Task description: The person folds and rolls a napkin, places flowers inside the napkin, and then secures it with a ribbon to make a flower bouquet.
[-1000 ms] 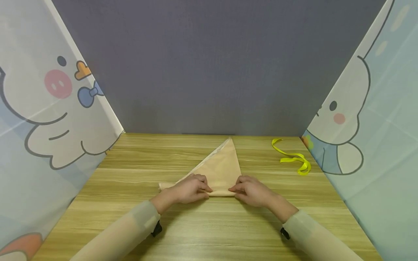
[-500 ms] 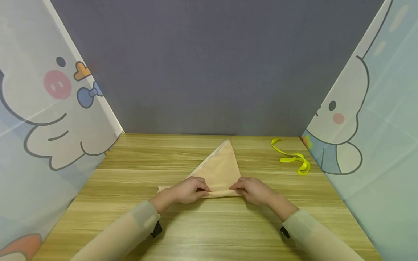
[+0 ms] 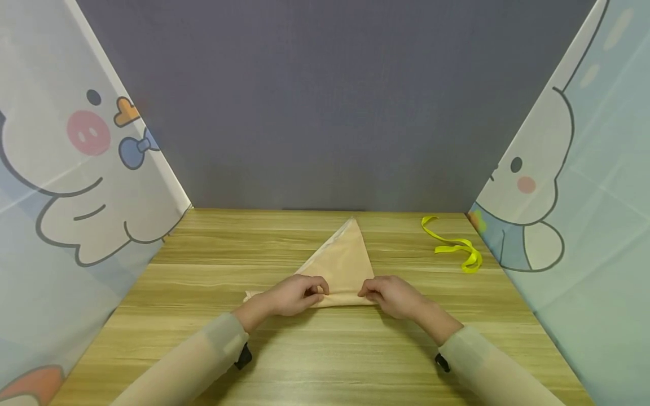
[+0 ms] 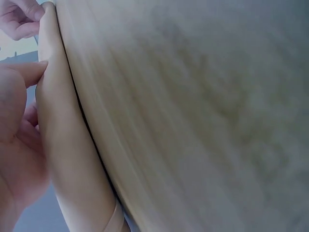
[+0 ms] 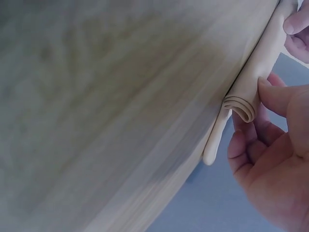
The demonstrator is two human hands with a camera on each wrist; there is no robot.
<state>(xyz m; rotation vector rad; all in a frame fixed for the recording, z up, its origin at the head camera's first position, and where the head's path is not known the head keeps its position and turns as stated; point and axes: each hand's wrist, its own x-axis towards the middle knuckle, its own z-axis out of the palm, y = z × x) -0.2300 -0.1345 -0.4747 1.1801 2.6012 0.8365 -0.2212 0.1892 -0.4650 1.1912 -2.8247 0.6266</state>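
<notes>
A pale peach cloth [image 3: 347, 262] lies on the table, folded to a triangle whose tip points away from me. Its near edge is rolled into a tube, and the right wrist view shows the layered end of the roll [image 5: 241, 104]. My left hand [image 3: 297, 295] pinches the roll left of its middle, thumb on the near side. At the right end my right hand [image 3: 393, 296] grips it between thumb and curled fingers. One corner of the cloth sticks out left behind my left wrist. My left hand and forearm hide part of the left side.
A yellow ribbon [image 3: 457, 247] lies loosely curled at the back right of the wood-grain table [image 3: 335, 355]. A grey panel [image 3: 335, 113] stands along the back edge. Cartoon-printed sheets [image 3: 91, 169] hang at both sides.
The cloth's far tip has come slightly nearer and leftward. My left fingers have curled more over the roll. Both hands stay in nearly the same place, and the ribbon lies as before.
</notes>
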